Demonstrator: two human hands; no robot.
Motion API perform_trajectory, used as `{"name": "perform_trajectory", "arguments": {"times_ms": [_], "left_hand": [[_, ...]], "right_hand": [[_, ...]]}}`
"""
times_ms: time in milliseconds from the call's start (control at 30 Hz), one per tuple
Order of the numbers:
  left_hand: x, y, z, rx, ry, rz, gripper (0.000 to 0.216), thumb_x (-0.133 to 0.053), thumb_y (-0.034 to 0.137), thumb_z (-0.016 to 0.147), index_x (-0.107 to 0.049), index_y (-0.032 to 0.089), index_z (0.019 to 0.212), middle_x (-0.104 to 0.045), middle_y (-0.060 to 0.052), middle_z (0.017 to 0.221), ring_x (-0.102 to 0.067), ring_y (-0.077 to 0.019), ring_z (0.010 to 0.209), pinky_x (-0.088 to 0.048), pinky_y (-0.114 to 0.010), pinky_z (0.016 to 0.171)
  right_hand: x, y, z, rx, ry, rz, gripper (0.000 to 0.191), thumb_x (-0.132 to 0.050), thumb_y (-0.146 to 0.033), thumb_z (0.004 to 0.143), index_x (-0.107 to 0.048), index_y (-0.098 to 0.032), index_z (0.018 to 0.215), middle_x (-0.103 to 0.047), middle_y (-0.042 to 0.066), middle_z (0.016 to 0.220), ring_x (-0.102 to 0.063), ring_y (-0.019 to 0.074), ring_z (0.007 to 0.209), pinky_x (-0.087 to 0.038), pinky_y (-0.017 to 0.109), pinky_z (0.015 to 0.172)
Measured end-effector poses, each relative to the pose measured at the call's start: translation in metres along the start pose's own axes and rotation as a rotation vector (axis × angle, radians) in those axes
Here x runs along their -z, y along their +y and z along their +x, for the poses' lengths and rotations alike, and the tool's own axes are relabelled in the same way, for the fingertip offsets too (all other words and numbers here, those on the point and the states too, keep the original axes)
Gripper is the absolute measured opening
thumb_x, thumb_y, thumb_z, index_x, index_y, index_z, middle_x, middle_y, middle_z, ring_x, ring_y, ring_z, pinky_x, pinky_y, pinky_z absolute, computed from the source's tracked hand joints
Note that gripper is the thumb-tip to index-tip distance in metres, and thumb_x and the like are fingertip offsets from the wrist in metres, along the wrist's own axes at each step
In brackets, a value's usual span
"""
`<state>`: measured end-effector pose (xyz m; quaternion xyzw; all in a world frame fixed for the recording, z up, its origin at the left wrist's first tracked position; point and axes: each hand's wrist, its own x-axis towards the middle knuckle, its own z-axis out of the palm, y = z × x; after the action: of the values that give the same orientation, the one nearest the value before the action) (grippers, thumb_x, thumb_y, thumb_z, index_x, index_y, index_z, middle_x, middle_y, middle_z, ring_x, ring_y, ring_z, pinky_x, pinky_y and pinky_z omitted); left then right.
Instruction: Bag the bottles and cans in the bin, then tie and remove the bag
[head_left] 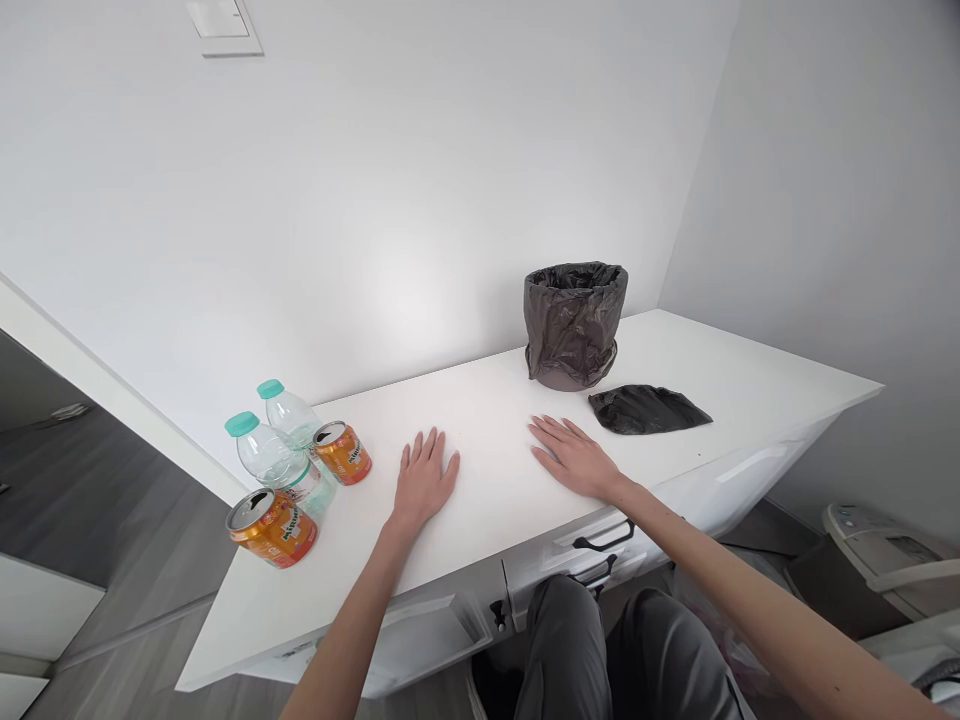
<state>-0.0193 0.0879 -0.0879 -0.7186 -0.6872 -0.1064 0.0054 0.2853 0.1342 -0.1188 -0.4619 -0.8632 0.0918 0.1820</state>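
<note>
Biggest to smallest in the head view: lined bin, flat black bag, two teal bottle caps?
1. Lined bin
2. Flat black bag
3. Front cap and rear cap: nearness to camera leaves their order unsure.

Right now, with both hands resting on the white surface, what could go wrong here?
1. The nearer orange can stands close to the surface's left edge; a knock might send it over.
2. Its top is open, so any liquid inside could spill; the contents can't be seen.
3. The flat black bag lies loose near the right hand; a brush might shift it.
</note>
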Motion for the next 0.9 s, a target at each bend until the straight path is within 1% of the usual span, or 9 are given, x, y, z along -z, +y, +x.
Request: {"name": "perform_trajectory", "arguments": {"times_ms": [333, 433, 500, 567, 633, 733, 800, 867, 900], "left_hand": [[0.003, 0.001, -0.001, 0.005, -0.006, 0.024, 0.066, -0.026, 0.053, 0.106, -0.038, 0.016, 0.160, -0.029, -0.007, 0.171, -0.019, -0.0304, 0.160, -0.018, -0.052, 0.130], [0.002, 0.001, -0.001, 0.006, 0.017, 0.050, 0.065, -0.026, 0.052, 0.106, -0.039, 0.017, 0.159, -0.031, -0.007, 0.170, -0.022, -0.0304, 0.159, -0.018, -0.051, 0.130], [0.001, 0.000, -0.001, 0.001, 0.043, 0.065, 0.063, -0.027, 0.051, 0.106, -0.041, 0.018, 0.158, -0.033, -0.007, 0.169, -0.024, -0.0305, 0.159, -0.019, -0.051, 0.130], [-0.001, -0.001, -0.001, -0.002, 0.059, 0.073, 0.062, -0.026, 0.050, 0.106, -0.042, 0.018, 0.158, -0.034, -0.007, 0.169, -0.025, -0.0305, 0.159, -0.020, -0.052, 0.130], [-0.002, -0.002, -0.001, -0.002, 0.057, 0.076, 0.062, -0.026, 0.049, 0.106, -0.042, 0.017, 0.158, -0.034, -0.007, 0.169, -0.025, -0.0305, 0.159, -0.020, -0.052, 0.130], [-0.003, -0.004, -0.002, -0.005, 0.062, 0.085, 0.063, -0.026, 0.048, 0.107, -0.041, 0.016, 0.158, -0.034, -0.007, 0.169, -0.024, -0.0302, 0.159, -0.020, -0.051, 0.130], [-0.002, -0.004, -0.003, -0.006, 0.076, 0.093, 0.062, -0.026, 0.047, 0.107, -0.042, 0.017, 0.158, -0.034, -0.006, 0.169, -0.025, -0.0301, 0.159, -0.020, -0.051, 0.130], [-0.001, -0.003, -0.003, 0.001, 0.071, 0.098, 0.061, -0.026, 0.046, 0.107, -0.042, 0.016, 0.158, -0.034, -0.006, 0.169, -0.025, -0.0304, 0.159, -0.021, -0.051, 0.130], [0.000, -0.003, -0.004, 0.007, 0.060, 0.098, 0.062, -0.027, 0.045, 0.107, -0.042, 0.015, 0.158, -0.033, -0.006, 0.169, -0.025, -0.0306, 0.159, -0.021, -0.052, 0.130]], "right_hand": [[0.005, -0.006, 0.000, -0.016, -0.010, -0.013, 0.065, -0.022, -0.052, 0.108, -0.039, -0.017, 0.161, -0.031, 0.006, 0.169, -0.025, 0.0230, 0.158, -0.016, 0.048, 0.132], [0.003, -0.007, -0.001, -0.005, 0.009, -0.003, 0.064, -0.024, -0.051, 0.108, -0.041, -0.018, 0.160, -0.033, 0.007, 0.168, -0.026, 0.0234, 0.158, -0.017, 0.049, 0.131], [0.005, -0.007, 0.000, 0.015, 0.035, -0.005, 0.062, -0.026, -0.049, 0.108, -0.045, -0.018, 0.157, -0.038, 0.008, 0.166, -0.031, 0.0246, 0.156, -0.022, 0.050, 0.130], [0.014, -0.005, 0.006, 0.047, 0.084, -0.027, 0.056, -0.033, -0.045, 0.106, -0.052, -0.019, 0.152, -0.045, 0.010, 0.162, -0.043, 0.0274, 0.150, -0.032, 0.050, 0.125], [0.033, -0.002, 0.018, 0.076, 0.179, -0.067, 0.050, -0.040, -0.038, 0.103, -0.058, -0.021, 0.147, -0.051, 0.011, 0.157, -0.055, 0.0303, 0.138, -0.044, 0.050, 0.116], [0.078, 0.001, 0.044, 0.060, 0.391, -0.138, 0.048, -0.046, -0.028, 0.097, -0.059, -0.022, 0.143, -0.057, 0.012, 0.150, -0.066, 0.0320, 0.120, -0.054, 0.049, 0.100], [0.112, 0.001, 0.064, 0.007, 0.494, -0.174, 0.049, -0.046, -0.026, 0.096, -0.057, -0.021, 0.144, -0.054, 0.013, 0.151, -0.071, 0.0294, 0.105, -0.058, 0.045, 0.089], [0.143, 0.000, 0.081, -0.068, 0.535, -0.201, 0.050, -0.045, -0.026, 0.096, -0.053, -0.021, 0.146, -0.049, 0.014, 0.155, -0.072, 0.0262, 0.093, -0.058, 0.041, 0.078], [0.156, -0.001, 0.089, -0.114, 0.538, -0.211, 0.051, -0.045, -0.026, 0.097, -0.050, -0.020, 0.147, -0.047, 0.014, 0.156, -0.072, 0.0253, 0.089, -0.057, 0.040, 0.075]]}}
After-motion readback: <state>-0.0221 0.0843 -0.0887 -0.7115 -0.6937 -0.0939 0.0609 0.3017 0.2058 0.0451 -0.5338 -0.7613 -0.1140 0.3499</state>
